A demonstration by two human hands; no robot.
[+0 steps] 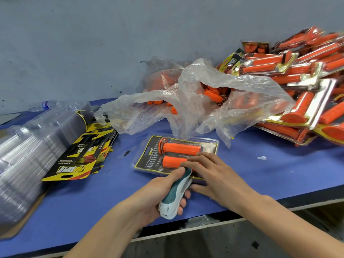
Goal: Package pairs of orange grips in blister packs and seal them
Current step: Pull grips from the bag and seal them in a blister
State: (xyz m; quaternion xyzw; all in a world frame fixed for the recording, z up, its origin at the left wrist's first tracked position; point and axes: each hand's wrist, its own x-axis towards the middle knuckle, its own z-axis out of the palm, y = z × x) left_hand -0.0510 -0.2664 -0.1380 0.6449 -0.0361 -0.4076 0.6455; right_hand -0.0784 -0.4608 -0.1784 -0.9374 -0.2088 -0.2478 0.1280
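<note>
While the left hand [158, 192] curls its fingers [183, 202] round a stapler [177, 192] set at the near edge of a blister pack [149, 155], the right hand [217, 175] lays straight, close-set fingers on top. Two orange grips [180, 148] lie inside the pack, near the bench's [260, 174] front edge. Behind it is a bag [186, 101] of loose grips, with sealed packs [301, 81] piled at the right rear.

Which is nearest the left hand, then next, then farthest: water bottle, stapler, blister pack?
1. stapler, held in the left hand.
2. blister pack, just ahead on the blue table.
3. water bottle, far back on the left.
</note>
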